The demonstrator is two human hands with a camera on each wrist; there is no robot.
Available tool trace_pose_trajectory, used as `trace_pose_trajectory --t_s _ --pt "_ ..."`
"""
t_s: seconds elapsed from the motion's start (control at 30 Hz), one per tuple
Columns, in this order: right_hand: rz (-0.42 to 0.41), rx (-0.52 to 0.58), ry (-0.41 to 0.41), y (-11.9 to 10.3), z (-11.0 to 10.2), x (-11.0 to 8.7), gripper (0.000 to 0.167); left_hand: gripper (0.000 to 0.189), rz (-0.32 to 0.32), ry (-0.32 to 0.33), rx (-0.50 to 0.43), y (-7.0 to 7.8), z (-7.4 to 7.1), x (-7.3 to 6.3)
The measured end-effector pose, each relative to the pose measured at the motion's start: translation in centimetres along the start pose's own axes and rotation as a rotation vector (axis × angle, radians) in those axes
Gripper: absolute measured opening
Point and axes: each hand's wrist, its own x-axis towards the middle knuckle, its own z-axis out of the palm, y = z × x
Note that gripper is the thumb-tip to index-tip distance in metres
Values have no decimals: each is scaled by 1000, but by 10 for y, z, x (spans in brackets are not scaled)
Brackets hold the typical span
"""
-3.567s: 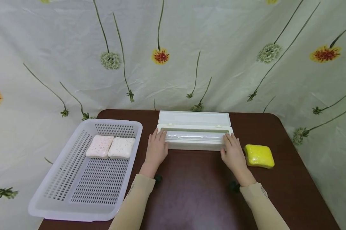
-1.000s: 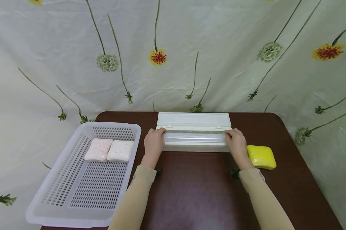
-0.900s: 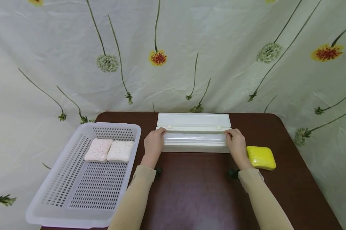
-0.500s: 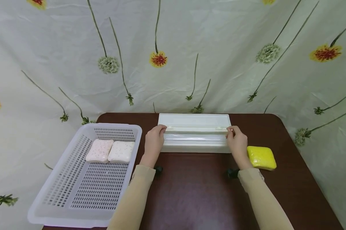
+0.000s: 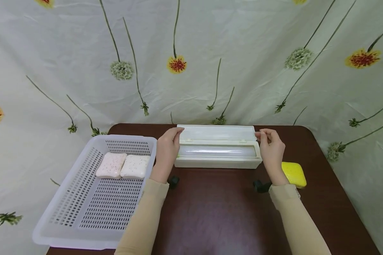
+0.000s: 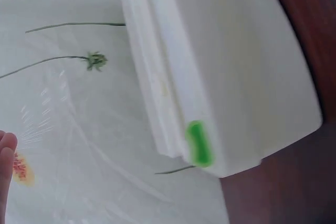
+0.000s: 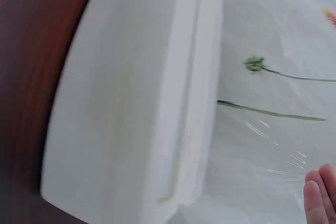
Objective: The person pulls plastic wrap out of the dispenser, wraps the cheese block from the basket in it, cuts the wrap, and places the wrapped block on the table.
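Note:
A white cling film dispenser (image 5: 217,163) stands at the back of the table, its lid (image 5: 217,130) tipped back. Inside lies a clear roll (image 5: 217,151). Above the box's left end, my left hand (image 5: 166,150) pinches one corner of the cling film (image 6: 38,121), which shows as fine creases by the fingertips in the left wrist view. My right hand (image 5: 272,154) pinches the other corner, beyond the right end; similar creases fan from its fingers (image 7: 315,203) in the right wrist view. The clear sheet between the hands is hard to see. A green piece (image 6: 199,144) shows on the box's end.
Left on the table (image 5: 210,212) is a white perforated basket (image 5: 73,241) holding a pinkish speckled block (image 5: 111,165) and a white speckled block (image 5: 135,166). A yellow wrapped block (image 5: 294,174) lies right of the dispenser, partly behind my right wrist. A floral curtain (image 5: 198,32) hangs behind.
Both hands first rested on the box's ends, then pinched the film at the roll. Since then they have risen and moved slightly apart, drawing the film up.

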Motion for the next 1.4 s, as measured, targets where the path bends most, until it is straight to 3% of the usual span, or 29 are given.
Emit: trace_pose_trajectory --t_s 0.33,0.8,1.07,1.4 --pt "-127 92 88 -25 -16 11 20 16 141 122 -4 17 -21 18" --pt "-349 117 218 -65 -46 27 20 21 277 148 18 43 -54 52" --pt "-405 194 254 -78 -60 33 20 27 326 142 -3 58 -70 61" --pt "-433 357 354 -97 -66 34 15 28 352 217 -88 71 -83 69"
